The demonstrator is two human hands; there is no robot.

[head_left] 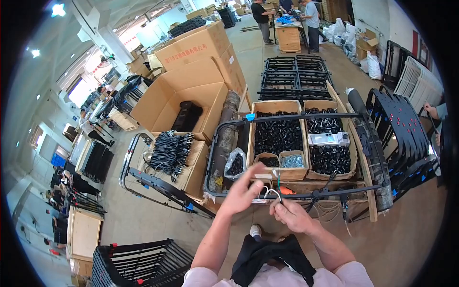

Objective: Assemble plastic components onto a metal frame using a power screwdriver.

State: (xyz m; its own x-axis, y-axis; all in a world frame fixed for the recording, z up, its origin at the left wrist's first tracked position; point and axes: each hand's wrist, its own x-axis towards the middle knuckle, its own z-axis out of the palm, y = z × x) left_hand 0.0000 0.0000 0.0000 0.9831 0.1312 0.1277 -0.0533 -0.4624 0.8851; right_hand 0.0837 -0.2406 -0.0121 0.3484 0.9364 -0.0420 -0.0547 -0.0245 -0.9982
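Note:
My left hand (239, 193) is raised at the near side of a black tube frame (306, 116), its fingers stretched out and the thumb apart. To its right, my right hand (294, 216) is closed in a pinch on a thin cable. White and dark wires (274, 192) of this cable curve up from its fingers toward my left hand. Whether they touch the left thumb I cannot tell. The frame lies across boxes of small black parts (278, 136). An orange-handled tool (287, 190) rests just beyond my right hand.
A small bin of silvery screws (292, 160) sits beside the black parts. Bundled black cables (171, 154) lie on a carton at left, near an open cardboard box (179, 83). More frames are stacked lower left (138, 263) and at right (399, 124). A person's hand (431, 111) shows far right.

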